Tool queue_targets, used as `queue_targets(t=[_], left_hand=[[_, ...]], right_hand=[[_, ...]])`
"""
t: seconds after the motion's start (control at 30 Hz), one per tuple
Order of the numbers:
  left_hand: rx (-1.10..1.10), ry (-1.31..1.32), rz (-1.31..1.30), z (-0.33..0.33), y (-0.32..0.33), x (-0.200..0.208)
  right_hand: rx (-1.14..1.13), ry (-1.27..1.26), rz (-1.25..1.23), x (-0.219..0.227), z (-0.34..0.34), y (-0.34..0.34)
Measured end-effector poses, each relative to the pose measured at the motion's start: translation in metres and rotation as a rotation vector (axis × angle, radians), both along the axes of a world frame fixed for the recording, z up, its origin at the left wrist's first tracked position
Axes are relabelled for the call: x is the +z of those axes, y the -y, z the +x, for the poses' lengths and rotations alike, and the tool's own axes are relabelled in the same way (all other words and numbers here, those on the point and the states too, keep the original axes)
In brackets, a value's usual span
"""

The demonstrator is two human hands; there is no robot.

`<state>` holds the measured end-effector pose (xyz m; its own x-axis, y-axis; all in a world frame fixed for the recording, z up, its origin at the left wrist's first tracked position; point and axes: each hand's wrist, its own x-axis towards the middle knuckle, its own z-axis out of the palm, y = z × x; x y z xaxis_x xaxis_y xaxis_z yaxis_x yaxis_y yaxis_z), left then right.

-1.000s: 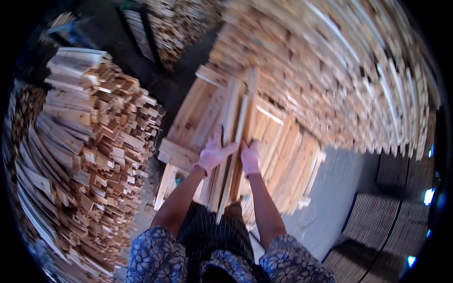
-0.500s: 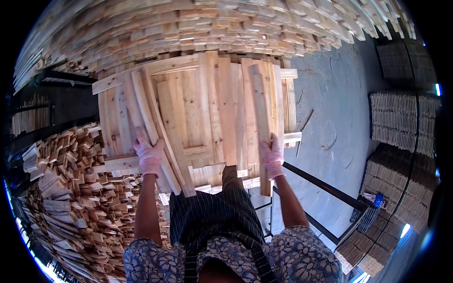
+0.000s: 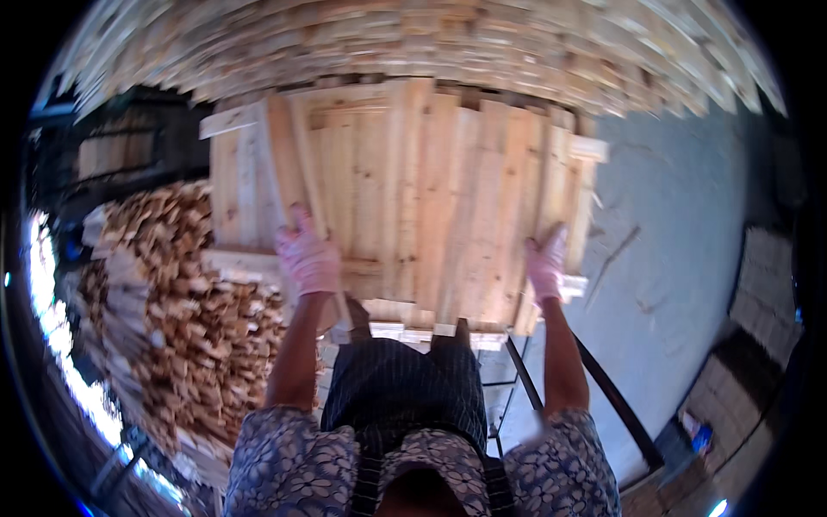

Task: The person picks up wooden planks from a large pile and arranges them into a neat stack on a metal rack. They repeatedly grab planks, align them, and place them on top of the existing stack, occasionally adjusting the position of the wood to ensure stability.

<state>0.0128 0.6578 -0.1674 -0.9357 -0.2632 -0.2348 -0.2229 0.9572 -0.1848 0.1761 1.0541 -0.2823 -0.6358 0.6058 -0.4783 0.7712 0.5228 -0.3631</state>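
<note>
A layer of pale wooden slats [image 3: 422, 198] lies side by side in front of me on crosswise boards. My left hand [image 3: 308, 257], in a pink glove, is closed around loose slats [image 3: 286, 151] that slant across the left part of the layer. Their near ends come out below that hand, close to my apron. At the right edge, my gloved right hand [image 3: 546, 265] grips a single slat [image 3: 554, 177], which lies nearly in line with its neighbours. Motion blurs both hands slightly, and the undersides of their grips are hidden.
A tall stack of boards [image 3: 413, 52] rises along the far side. To the left is a large heap of offcuts [image 3: 198, 336]. Dark metal bars [image 3: 616, 396] stand at the lower right, beside the grey floor [image 3: 672, 215]. Stacked wood bundles [image 3: 724, 388] line the right.
My right hand has moved right with its slat, from on top of the layer to its right edge. My left hand's slats have shifted rightward and stand less slanted. The whole view has swung.
</note>
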Motion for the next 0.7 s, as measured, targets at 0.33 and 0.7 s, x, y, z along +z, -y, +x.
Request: queue_targets(t=[0.33, 0.7], left_hand=[[0.396, 0.028, 1.235, -0.024, 0.124, 0.028], [0.029, 0.022, 0.314, -0.080, 0.191, 0.026]], right_hand=[[0.002, -0.398, -0.316, 0.067, -0.021, 0.113], [0.371, -0.014, -0.145, 0.119, -0.207, 0.406]])
